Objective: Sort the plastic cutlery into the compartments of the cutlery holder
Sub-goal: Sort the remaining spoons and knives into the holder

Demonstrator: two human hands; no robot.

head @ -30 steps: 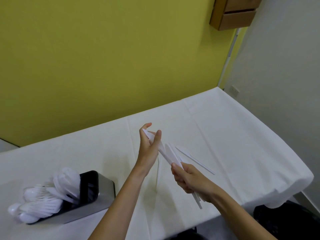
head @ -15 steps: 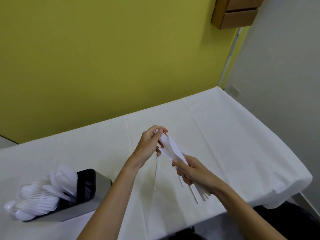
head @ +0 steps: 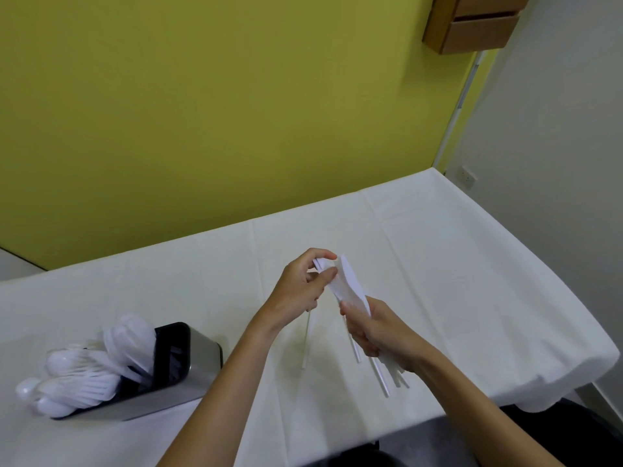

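My right hand (head: 379, 332) grips a bundle of white plastic knives (head: 352, 286) around their middle, blades up and handles sticking out below. My left hand (head: 298, 291) pinches the blade tip of one knife between thumb and fingers, and the handle of that knife (head: 306, 342) hangs down below the hand. Both hands hover above the middle of the white-covered table (head: 455, 264). The metal cutlery holder (head: 195, 369) with a black insert stands at the left. White spoons and forks (head: 87, 369) fill its left compartments; its right compartment looks dark.
A yellow wall runs behind the table. A wooden wall box (head: 472, 21) hangs at the upper right. The table's right edge drops off near a white wall with a socket (head: 467, 176). A dark object (head: 556, 429) sits below the front right corner.
My left hand went from an open hold on the knife tips to a pinch on one blade. That knife has swung apart from the bundle, handle hanging down. No knife lies on the cloth now.
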